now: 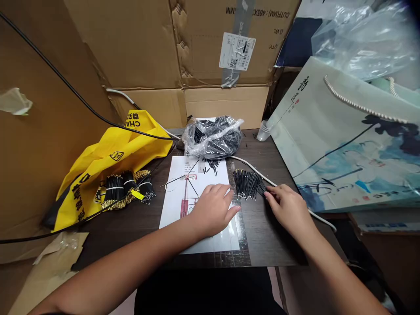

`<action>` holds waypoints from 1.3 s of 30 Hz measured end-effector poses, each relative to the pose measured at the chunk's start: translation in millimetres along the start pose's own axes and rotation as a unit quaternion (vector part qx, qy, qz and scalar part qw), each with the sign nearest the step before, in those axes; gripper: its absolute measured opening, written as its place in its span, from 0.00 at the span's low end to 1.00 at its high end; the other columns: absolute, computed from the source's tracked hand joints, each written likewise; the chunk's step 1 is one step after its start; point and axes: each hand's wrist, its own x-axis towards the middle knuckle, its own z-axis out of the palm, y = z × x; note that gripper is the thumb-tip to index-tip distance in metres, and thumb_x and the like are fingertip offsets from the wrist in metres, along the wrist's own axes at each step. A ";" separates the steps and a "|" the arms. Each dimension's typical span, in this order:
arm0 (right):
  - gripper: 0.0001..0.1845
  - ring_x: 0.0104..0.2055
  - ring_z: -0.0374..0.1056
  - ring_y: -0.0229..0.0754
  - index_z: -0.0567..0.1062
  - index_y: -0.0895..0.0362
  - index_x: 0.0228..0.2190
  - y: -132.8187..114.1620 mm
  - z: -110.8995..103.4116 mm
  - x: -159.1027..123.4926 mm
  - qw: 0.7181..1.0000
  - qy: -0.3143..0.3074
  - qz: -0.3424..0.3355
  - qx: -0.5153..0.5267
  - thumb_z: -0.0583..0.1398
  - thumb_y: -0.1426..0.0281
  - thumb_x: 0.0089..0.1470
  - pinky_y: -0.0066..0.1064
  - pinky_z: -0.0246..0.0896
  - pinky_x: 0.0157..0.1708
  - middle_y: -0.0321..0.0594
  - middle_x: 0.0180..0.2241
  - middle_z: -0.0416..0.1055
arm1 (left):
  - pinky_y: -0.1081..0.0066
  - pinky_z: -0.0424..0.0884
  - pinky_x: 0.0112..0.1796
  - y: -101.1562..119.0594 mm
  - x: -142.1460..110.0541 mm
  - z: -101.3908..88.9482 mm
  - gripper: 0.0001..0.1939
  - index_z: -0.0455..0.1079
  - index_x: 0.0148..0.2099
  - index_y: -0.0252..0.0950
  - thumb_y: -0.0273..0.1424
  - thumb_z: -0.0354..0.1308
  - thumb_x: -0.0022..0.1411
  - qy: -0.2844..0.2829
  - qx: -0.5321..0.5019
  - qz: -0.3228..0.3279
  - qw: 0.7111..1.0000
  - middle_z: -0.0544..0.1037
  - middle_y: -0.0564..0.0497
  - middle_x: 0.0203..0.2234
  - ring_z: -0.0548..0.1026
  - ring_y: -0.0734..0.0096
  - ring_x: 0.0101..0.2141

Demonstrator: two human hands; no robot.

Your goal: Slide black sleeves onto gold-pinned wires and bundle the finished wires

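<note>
A row of short black wires point(246, 183) with bare metal tips lies side by side on the dark table. At the row's right end my right hand point(288, 208) has its thumb and fingers closed on a few black wires. My left hand point(215, 208) hovers over a printed sheet point(210, 243), just left of the row, thumb and fingers apart, holding nothing visible. Small black tubes point(211, 165) are scattered at the top of the sheet. Thin wires point(175, 180) also lie across its upper left part.
Behind the sheet rests a clear plastic bag point(218, 142) of black pieces. Left are bundled black wires point(114, 188) and a yellow bag point(131, 144). A white cable point(251, 165), small plastic cup point(263, 131) and large paper bag point(348, 144) flank the right side; cardboard boxes point(138, 48) stand behind.
</note>
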 end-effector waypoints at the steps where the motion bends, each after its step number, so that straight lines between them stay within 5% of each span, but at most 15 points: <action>1: 0.18 0.35 0.73 0.48 0.79 0.59 0.43 -1.5 2.8 0.1 1.000 0.005 -0.004 0.003 0.55 0.63 0.62 0.37 0.65 0.35 0.44 0.35 0.75 | 0.52 0.59 0.59 -0.1 4.2 5.3 0.27 0.65 0.60 0.30 0.45 0.43 0.72 0.012 0.012 -0.007 1.000 0.69 0.39 0.58 0.64 0.53 0.59; 6: 0.17 0.36 0.73 0.48 0.80 0.58 0.41 -14.8 5.5 4.1 0.999 0.007 -0.029 0.038 0.54 0.65 0.63 0.37 0.64 0.37 0.44 0.35 0.76 | 0.49 0.48 0.64 1.8 5.2 17.3 0.30 0.62 0.63 0.30 0.46 0.38 0.73 0.031 0.029 -0.009 0.999 0.66 0.41 0.61 0.61 0.54 0.62; 16: 0.16 0.37 0.74 0.46 0.82 0.56 0.39 -18.7 8.5 10.1 0.995 -0.008 -0.053 0.082 0.55 0.64 0.63 0.36 0.65 0.39 0.42 0.36 0.78 | 0.49 0.47 0.65 -5.2 -1.9 10.0 0.30 0.63 0.63 0.31 0.46 0.37 0.73 0.020 0.035 0.032 0.999 0.65 0.42 0.62 0.58 0.54 0.63; 19: 0.16 0.37 0.74 0.46 0.81 0.56 0.39 -11.3 4.6 15.3 0.997 0.004 -0.056 0.060 0.55 0.63 0.63 0.36 0.65 0.38 0.42 0.36 0.78 | 0.52 0.56 0.61 -13.3 -13.2 -7.6 0.27 0.66 0.60 0.32 0.46 0.42 0.72 0.016 0.037 0.061 0.997 0.68 0.42 0.58 0.62 0.53 0.59; 23: 0.15 0.36 0.73 0.45 0.80 0.56 0.40 -15.8 -4.5 26.6 0.994 0.036 -0.092 0.043 0.55 0.63 0.63 0.36 0.64 0.37 0.41 0.34 0.77 | 0.57 0.68 0.46 -41.4 -32.1 -32.3 0.17 0.72 0.48 0.35 0.39 0.45 0.71 -0.021 0.081 0.012 0.996 0.73 0.43 0.45 0.70 0.57 0.45; 26: 0.15 0.36 0.72 0.44 0.78 0.55 0.41 -36.7 -10.8 38.7 0.985 0.038 -0.160 0.054 0.53 0.64 0.65 0.35 0.64 0.38 0.42 0.35 0.75 | 0.60 0.69 0.44 -69.6 -44.3 -43.8 0.16 0.72 0.45 0.33 0.33 0.44 0.72 -0.005 0.139 -0.099 0.985 0.73 0.42 0.42 0.71 0.59 0.43; 31: 0.14 0.42 0.68 0.44 0.77 0.56 0.43 -94.4 -5.5 66.6 0.946 -0.042 -0.322 0.018 0.52 0.68 0.66 0.34 0.60 0.39 0.44 0.38 0.73 | 0.64 0.72 0.37 -93.9 -57.7 -48.5 0.16 0.69 0.50 0.34 0.35 0.44 0.71 -0.011 0.181 -0.245 0.952 0.70 0.42 0.44 0.75 0.59 0.38; 39: 0.13 0.34 0.58 0.40 0.76 0.57 0.39 -153.3 28.6 89.5 0.896 -0.062 -0.438 -0.036 0.52 0.68 0.66 0.34 0.45 0.31 0.42 0.34 0.69 | 0.64 0.71 0.31 -99.5 -61.2 -44.9 0.17 0.67 0.51 0.37 0.21 0.42 0.65 -0.053 0.191 -0.255 0.946 0.70 0.44 0.42 0.77 0.59 0.32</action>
